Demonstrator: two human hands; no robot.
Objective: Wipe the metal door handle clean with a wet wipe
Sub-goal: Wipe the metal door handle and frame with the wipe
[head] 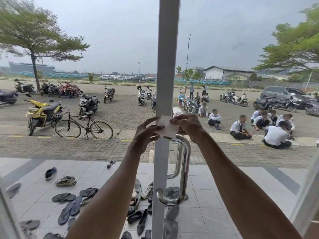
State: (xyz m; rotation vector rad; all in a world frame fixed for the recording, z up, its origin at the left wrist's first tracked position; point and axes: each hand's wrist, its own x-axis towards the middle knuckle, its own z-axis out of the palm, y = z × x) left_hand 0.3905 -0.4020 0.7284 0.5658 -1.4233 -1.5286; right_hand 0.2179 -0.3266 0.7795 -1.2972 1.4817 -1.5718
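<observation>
wipe: white wet wipe (167,126) spread just above the top bend of the metal door handle (184,169); contact unclear
left hand (146,133): fingers pinch the wipe's left edge
right hand (188,125): fingers pinch its right edge
handle: chrome, on the white door frame (165,66); shoes (65,181) lower left of it

Glossy metal handle (185,169); matt, possibly cloth wipe (167,127)

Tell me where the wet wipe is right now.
In the head view the wet wipe is near centre, held between the left hand and right hand, just above the top of the metal door handle.
</observation>
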